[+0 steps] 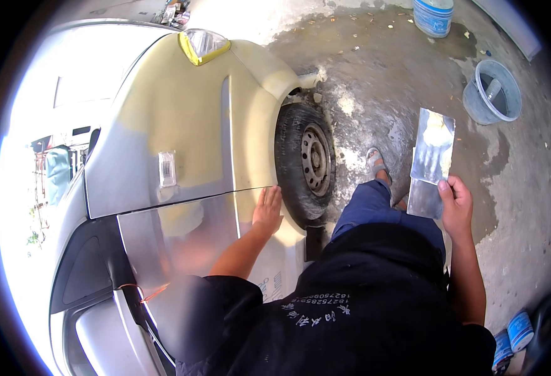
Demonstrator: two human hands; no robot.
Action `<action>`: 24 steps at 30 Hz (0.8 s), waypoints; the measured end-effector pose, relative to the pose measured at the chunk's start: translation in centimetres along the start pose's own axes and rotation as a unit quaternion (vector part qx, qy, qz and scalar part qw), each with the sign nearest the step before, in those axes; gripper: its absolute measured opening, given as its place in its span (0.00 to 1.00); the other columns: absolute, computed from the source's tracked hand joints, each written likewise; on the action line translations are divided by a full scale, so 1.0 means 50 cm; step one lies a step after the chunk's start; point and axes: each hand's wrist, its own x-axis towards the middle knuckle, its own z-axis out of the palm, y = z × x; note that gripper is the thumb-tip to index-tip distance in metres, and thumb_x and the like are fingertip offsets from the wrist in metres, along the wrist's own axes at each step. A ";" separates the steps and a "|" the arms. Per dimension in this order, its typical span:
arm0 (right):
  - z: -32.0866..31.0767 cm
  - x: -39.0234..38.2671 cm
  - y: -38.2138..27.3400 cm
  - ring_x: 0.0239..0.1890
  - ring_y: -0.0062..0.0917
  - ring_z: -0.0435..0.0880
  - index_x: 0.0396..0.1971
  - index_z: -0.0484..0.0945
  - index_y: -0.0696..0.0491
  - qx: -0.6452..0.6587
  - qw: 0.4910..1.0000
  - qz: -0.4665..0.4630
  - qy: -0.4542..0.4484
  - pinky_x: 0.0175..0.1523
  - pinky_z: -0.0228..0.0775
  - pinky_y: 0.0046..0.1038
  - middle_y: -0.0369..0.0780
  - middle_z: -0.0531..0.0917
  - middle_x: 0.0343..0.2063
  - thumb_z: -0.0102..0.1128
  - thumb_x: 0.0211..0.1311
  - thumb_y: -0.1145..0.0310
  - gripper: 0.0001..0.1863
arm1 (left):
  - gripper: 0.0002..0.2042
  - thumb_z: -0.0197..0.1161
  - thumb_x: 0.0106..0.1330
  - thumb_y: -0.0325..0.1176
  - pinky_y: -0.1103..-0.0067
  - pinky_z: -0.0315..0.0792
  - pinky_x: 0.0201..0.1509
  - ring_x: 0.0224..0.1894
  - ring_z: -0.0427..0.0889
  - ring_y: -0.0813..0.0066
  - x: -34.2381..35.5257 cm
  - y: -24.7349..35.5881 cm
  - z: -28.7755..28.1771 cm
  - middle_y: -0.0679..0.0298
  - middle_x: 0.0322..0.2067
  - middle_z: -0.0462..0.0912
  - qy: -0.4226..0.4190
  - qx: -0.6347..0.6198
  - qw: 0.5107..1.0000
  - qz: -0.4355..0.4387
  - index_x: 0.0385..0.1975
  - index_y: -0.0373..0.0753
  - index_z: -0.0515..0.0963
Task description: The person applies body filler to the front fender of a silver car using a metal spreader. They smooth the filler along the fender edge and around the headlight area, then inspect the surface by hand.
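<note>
Left hand (267,211): fingers extended, laid on car (194,128). Right hand (456,205): fingers grasping plates (431,164), lower one partly covered. Blue bucket (433,19) cropped above.

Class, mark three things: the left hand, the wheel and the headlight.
Left hand (268,214), head view: back of the hand.
Wheel (314,161), head view: its rim.
Headlight (204,44), head view: its lens.

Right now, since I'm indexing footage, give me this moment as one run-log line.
left hand: against car door, near front wheel | right hand: holding paste-smeared metal plates | grey bucket: on floor
</note>
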 end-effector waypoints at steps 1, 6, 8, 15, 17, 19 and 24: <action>0.002 0.000 0.002 0.27 0.09 0.64 0.32 0.76 0.58 0.001 1.000 0.002 -0.001 0.32 0.58 0.16 0.27 0.70 0.22 0.54 0.67 0.66 0.10 | 0.35 0.41 0.69 0.54 0.63 0.29 0.74 0.74 0.34 0.66 -0.008 -0.003 -0.001 0.63 0.72 0.41 -0.005 0.001 1.000 0.005 0.70 0.38 0.47; 0.011 0.003 0.007 0.28 0.09 0.65 0.33 0.76 0.57 0.016 1.000 -0.002 -0.011 0.35 0.58 0.15 0.26 0.71 0.23 0.53 0.68 0.65 0.10 | 0.35 0.40 0.70 0.53 0.64 0.28 0.74 0.74 0.32 0.67 -0.057 -0.040 -0.006 0.64 0.72 0.38 -0.005 -0.017 0.999 -0.027 0.70 0.38 0.44; 0.016 0.009 0.009 0.28 0.09 0.64 0.33 0.76 0.57 0.021 1.000 -0.011 -0.020 0.35 0.58 0.16 0.26 0.71 0.23 0.53 0.68 0.65 0.10 | 0.35 0.39 0.70 0.53 0.65 0.28 0.74 0.74 0.32 0.67 -0.083 -0.057 -0.019 0.64 0.72 0.37 -0.007 -0.005 0.998 -0.068 0.70 0.38 0.43; 0.040 0.022 -0.015 0.28 0.10 0.64 0.31 0.75 0.57 0.046 0.997 -0.047 -0.045 0.34 0.58 0.16 0.26 0.70 0.23 0.54 0.67 0.65 0.10 | 0.39 0.41 0.69 0.55 0.67 0.29 0.74 0.74 0.30 0.60 -0.166 -0.047 -0.045 0.56 0.72 0.35 -0.034 -0.001 0.986 -0.165 0.69 0.32 0.41; 0.044 0.018 -0.023 0.28 0.10 0.64 0.31 0.75 0.57 0.047 0.997 -0.044 -0.048 0.34 0.58 0.17 0.26 0.70 0.22 0.54 0.67 0.65 0.10 | 0.39 0.41 0.69 0.56 0.66 0.29 0.74 0.74 0.30 0.60 -0.180 -0.035 -0.028 0.56 0.72 0.35 -0.026 -0.021 0.985 -0.168 0.69 0.32 0.41; 0.044 0.015 -0.025 0.28 0.10 0.64 0.30 0.75 0.57 0.046 0.997 -0.048 -0.047 0.34 0.57 0.17 0.26 0.70 0.22 0.54 0.67 0.65 0.10 | 0.40 0.41 0.68 0.56 0.65 0.28 0.74 0.74 0.30 0.60 -0.183 -0.035 -0.029 0.55 0.72 0.35 -0.021 -0.025 0.986 -0.166 0.69 0.31 0.41; 0.038 0.013 -0.011 0.28 0.10 0.64 0.30 0.75 0.57 0.049 0.997 -0.056 -0.038 0.33 0.57 0.17 0.26 0.70 0.22 0.53 0.67 0.65 0.10 | 0.39 0.41 0.68 0.57 0.61 0.26 0.74 0.74 0.29 0.59 -0.140 -0.125 -0.108 0.54 0.72 0.37 0.005 -0.004 0.975 -0.222 0.69 0.31 0.43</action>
